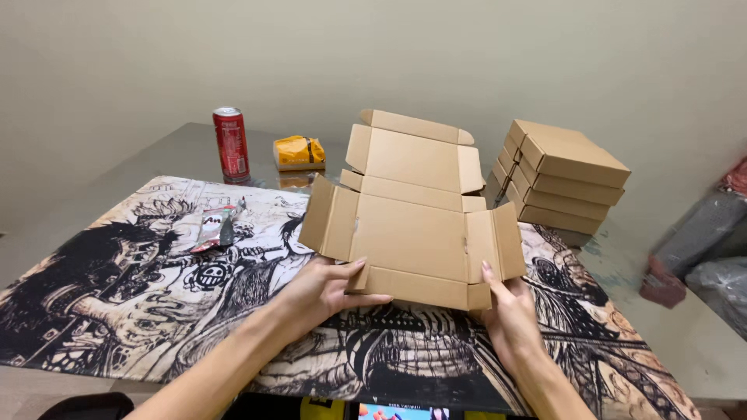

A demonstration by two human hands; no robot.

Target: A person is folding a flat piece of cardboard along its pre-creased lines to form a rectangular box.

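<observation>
Both hands, left and right, gripped the half-folded cardboard box by its near edge, where uneven pressure could have creased a flap.

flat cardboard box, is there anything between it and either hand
Nothing visible. The left hand and the right hand both touch the near edge of the unfolded cardboard box, held above the printed mat. The red can, the yellow packet and the stack of folded boxes sit farther back.
</observation>
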